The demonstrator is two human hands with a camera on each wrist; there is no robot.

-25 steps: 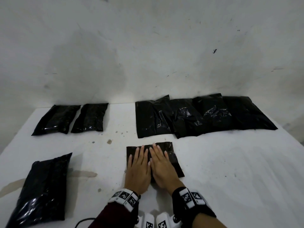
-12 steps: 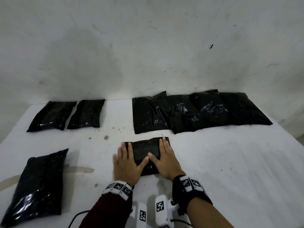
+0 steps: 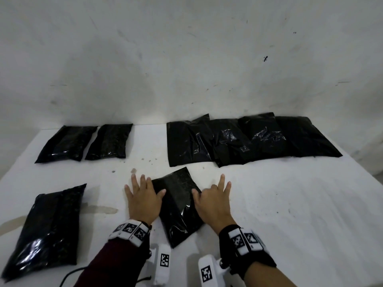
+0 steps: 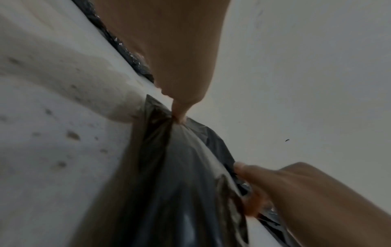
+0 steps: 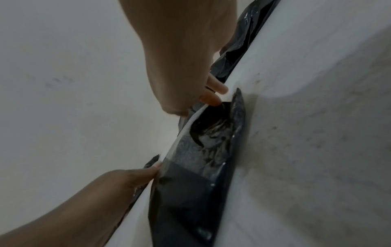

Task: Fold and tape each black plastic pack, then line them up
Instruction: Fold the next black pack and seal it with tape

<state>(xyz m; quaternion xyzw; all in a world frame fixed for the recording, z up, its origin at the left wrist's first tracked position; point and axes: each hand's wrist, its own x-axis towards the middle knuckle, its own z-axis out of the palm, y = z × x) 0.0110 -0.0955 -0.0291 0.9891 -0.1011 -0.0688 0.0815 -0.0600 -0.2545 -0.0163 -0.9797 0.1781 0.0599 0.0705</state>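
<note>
Both hands flank center black pack, fingers straight, not gripping.
Left hand (image 3: pixel 143 200) and right hand (image 3: pixel 215 204) lie flat, thumbs on the pack (image 3: pixel 179 206) edges; it sits tilted on the white table (image 3: pixel 290 214), near edge.

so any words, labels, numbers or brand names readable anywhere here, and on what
No words, letters or numbers can be read in any view.
Left wrist band: black-and-white square code markers only, no text.
Right wrist band: the same kind of markers, no text.
White camera mounts: one square marker each, no text.
Black plastic packs, such as the pack between the hands: no label or print visible.
</note>
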